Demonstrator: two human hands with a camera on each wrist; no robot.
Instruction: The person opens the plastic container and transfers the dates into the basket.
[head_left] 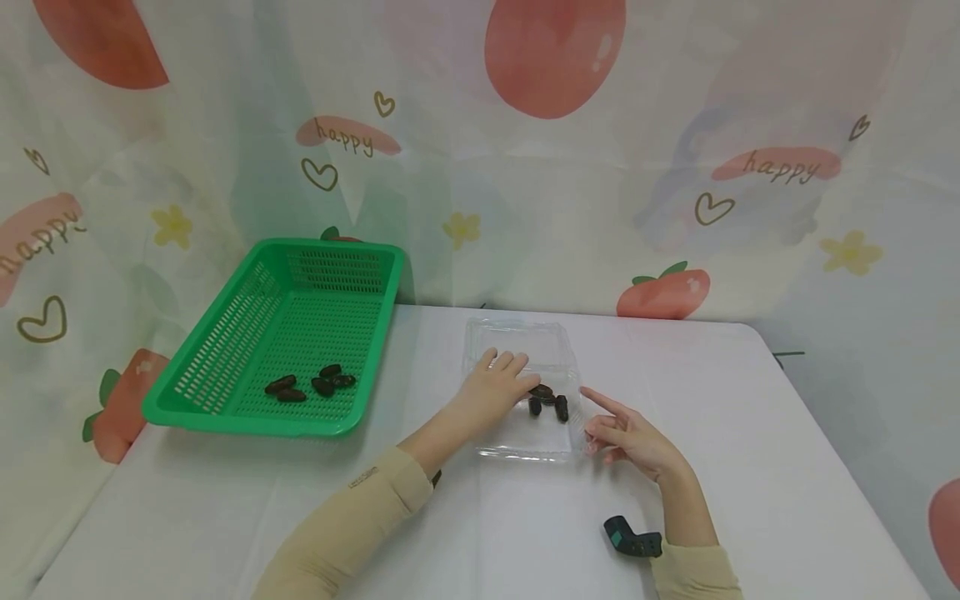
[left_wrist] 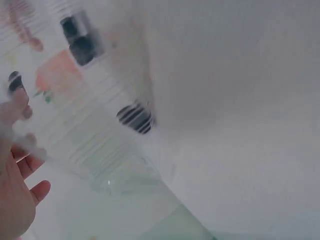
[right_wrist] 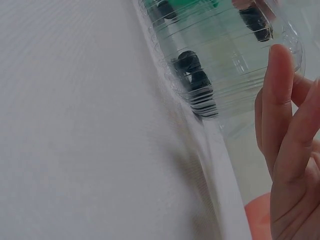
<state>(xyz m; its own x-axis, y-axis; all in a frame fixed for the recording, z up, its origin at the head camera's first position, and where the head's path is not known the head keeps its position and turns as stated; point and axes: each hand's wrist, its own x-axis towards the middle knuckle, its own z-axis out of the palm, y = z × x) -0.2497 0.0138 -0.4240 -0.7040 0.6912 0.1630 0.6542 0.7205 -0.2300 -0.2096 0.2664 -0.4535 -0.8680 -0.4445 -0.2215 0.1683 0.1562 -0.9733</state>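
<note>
A clear plastic clamshell box [head_left: 517, 433] stands on the white table with its lid folded back. Several dark brown, oblong dates [head_left: 562, 407] lie toward its right side. My left hand [head_left: 491, 392] reaches over the box, fingers spread, with a fingertip right at one date [head_left: 542, 390]. Through the ribbed wall in the left wrist view, another date [left_wrist: 135, 118] shows. At the box's right edge is my right hand [head_left: 630, 437], index finger straight and the others loosely bent. The right wrist view shows those fingers [right_wrist: 277, 100] close against the clear wall.
A green perforated basket [head_left: 247, 425] stands at the left of the table [head_left: 712, 400], holding several more dates [head_left: 292, 396]. Beside the right forearm is a small black device [head_left: 632, 540]. A printed curtain [head_left: 540, 200] hangs behind the table.
</note>
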